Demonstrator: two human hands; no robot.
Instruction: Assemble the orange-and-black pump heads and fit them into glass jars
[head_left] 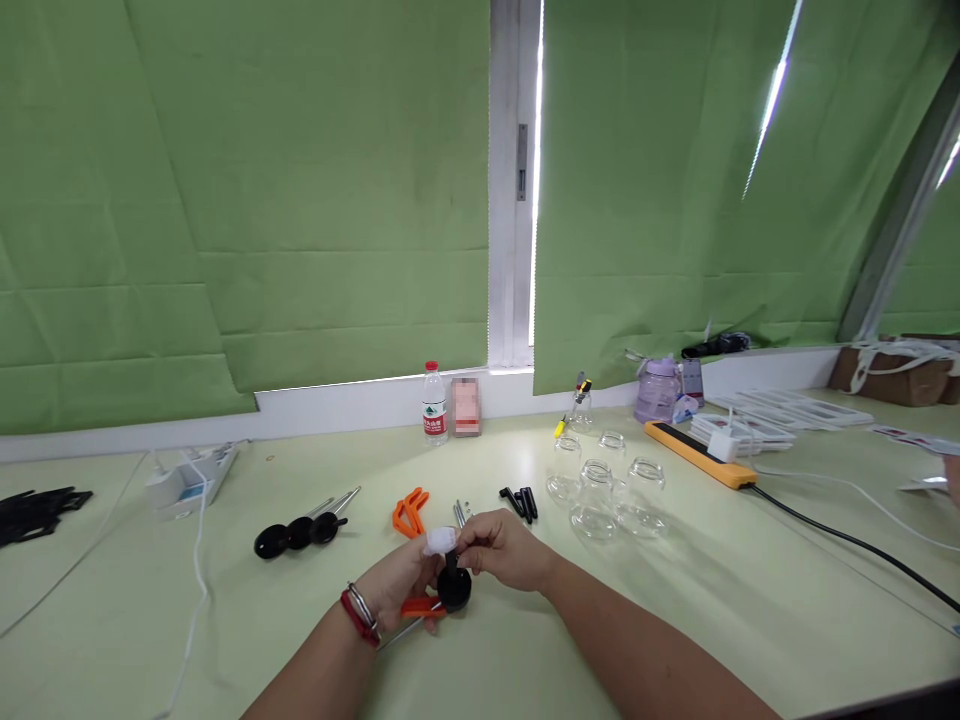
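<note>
My left hand is closed around a black round lid with an orange handle and a thin metal rod running down to the left. A black neck rises from the lid, and a whitish translucent piece shows at its top. My right hand pinches at that neck from the right; its fingertips hide what exactly they grip. Just beyond lie loose orange handles, small metal parts and several short black tubes.
Black lids with rods lie at left, near a white power strip. Several glass jars stand right of my hands. Behind are a water bottle, a purple jug and an orange power strip. Cables cross both sides.
</note>
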